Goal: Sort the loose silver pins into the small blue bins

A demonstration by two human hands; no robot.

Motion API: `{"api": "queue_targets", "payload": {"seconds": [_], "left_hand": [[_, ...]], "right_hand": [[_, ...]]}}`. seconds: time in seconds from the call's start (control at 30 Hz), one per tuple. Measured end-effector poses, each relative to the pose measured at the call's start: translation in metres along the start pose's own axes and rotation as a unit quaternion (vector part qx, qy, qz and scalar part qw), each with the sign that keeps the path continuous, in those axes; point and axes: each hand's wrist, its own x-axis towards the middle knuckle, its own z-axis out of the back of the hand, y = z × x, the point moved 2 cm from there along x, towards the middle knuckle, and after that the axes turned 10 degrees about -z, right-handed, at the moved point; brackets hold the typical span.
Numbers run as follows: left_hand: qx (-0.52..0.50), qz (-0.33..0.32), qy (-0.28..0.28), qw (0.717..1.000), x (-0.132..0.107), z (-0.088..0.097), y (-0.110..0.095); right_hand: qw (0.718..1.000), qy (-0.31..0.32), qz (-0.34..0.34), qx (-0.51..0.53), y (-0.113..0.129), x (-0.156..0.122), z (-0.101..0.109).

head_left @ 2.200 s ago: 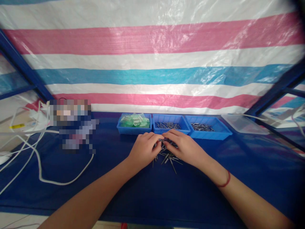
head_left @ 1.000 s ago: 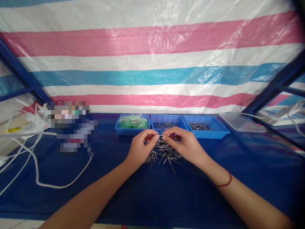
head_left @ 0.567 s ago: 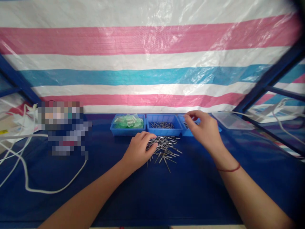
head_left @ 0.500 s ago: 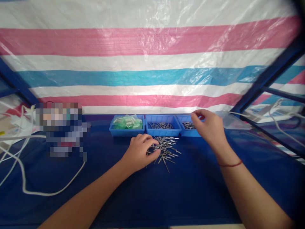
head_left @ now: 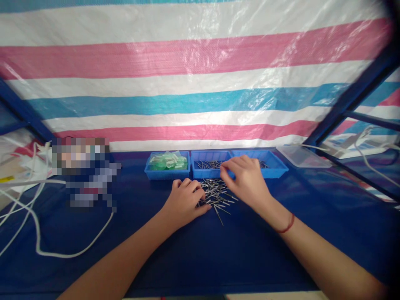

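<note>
My left hand [head_left: 186, 202] sits at the left edge of a loose pile of metal pins [head_left: 215, 189]; its fingers are loosely bent, with the thumb stretched away from them, so nothing is clamped there. The thumb points in along the near side of the pile, and the bent fingertips reach its left side. The pins lie crisscrossed between my 2 hands, a few poking out toward me past my left thumb.

My right hand [head_left: 245, 179] is at the far right of the pile, its thumb and forefinger drawn close together; I cannot tell whether they pinch a pin. Just behind those fingertips is the middle box [head_left: 206, 173], blue, with more pins [head_left: 208, 165] inside. My knuckles partly cover the right box [head_left: 276, 170], also blue, where other pins show beyond my fingers. Beyond my left fingers is the left box [head_left: 168, 175], holding green and clear packets [head_left: 168, 160]. All 3 stand in a row.

A red bracelet [head_left: 286, 225] circles my right wrist. Farther right of those fingers lies a clear plastic piece [head_left: 303, 156]. Well left of my left fingers, a white cable [head_left: 62, 255] curves over the blue table [head_left: 218, 258]. A striped sheet [head_left: 187, 62] hangs beyond everything.
</note>
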Motion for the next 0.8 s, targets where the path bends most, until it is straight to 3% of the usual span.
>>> {"api": "queue_targets", "payload": {"seconds": [0.1, 0.17, 0.23, 0.4, 0.67, 0.8], "left_hand": [[0.037, -0.005, 0.012, 0.999, -0.001, -0.001, -0.001], [0.059, -0.01, 0.02, 0.998, -0.001, -0.002, -0.002], [0.065, -0.01, 0.023, 0.998, -0.001, -0.004, -0.003], [0.034, 0.007, 0.005, 0.999, 0.001, -0.004, -0.004], [-0.086, 0.028, -0.073, 0.993, 0.003, -0.005, 0.001], [-0.204, 0.047, -0.159, 0.965, 0.004, -0.005, 0.004]], "right_hand": [[0.984, 0.034, 0.177, 0.005, 0.022, -0.018, -0.008], [0.97, 0.053, 0.233, 0.043, 0.027, -0.028, -0.013], [0.97, 0.073, 0.204, 0.11, 0.025, -0.033, -0.017], [0.958, 0.12, 0.046, 0.258, 0.015, -0.031, -0.02], [0.938, 0.142, 0.011, 0.315, 0.017, -0.033, -0.016], [0.926, 0.148, -0.045, 0.344, 0.018, -0.034, -0.013]]}}
